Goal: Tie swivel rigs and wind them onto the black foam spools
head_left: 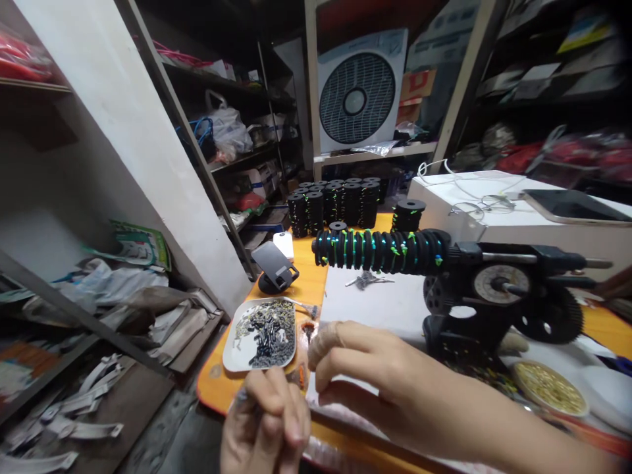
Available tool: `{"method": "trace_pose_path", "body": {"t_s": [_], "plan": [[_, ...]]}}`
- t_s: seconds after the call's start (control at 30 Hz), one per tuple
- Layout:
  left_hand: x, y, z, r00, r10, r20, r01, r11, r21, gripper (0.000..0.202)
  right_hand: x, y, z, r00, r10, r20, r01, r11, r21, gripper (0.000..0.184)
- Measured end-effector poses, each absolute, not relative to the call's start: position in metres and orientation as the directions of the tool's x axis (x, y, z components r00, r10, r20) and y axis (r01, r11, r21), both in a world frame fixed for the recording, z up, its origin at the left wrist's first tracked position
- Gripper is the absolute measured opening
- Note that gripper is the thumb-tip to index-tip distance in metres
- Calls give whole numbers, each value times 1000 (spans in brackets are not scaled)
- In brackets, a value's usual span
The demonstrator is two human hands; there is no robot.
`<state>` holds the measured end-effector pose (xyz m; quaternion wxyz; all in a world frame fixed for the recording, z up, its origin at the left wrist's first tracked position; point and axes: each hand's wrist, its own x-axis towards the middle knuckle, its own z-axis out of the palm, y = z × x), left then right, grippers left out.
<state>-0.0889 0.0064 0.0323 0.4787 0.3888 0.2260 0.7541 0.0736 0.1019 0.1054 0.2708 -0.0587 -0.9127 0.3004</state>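
Observation:
My left hand (266, 421) is at the bottom centre, fingers curled and pressed together; whatever they pinch, if anything, is hidden. To its right, my right hand (380, 372) hovers over the table's front with bent fingers apart and nothing visible between them. A wrap covers one of its fingertips. Just beyond the left hand lies a white tray (228, 352) of small dark and yellowish pieces. Above the right hand extends a black winding device (494, 276), whose horizontal rod carries a row of black rings (380, 251) with green and blue bits.
Several black spools (333, 204) stand at the back of the orange table (212, 378). A phone stand (276, 266) is at the left, tweezers (368, 281) lie on white paper (340, 303). At right are a bowl of gold pieces (550, 388) and a white box (444, 191) bearing a tablet (577, 205).

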Motion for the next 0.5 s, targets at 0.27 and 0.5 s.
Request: {"method": "trace_pose_path", "body": {"t_s": [0.27, 0.5], "plan": [[-98, 25, 31, -521, 815, 255, -328, -467, 821, 16, 69, 101, 106, -693, 573, 438, -126, 502, -856, 8], [-83, 29, 41, -535, 702, 470, -34, -574, 818, 18, 67, 92, 107, -690, 551, 469, -167, 510, -844, 12]]}}
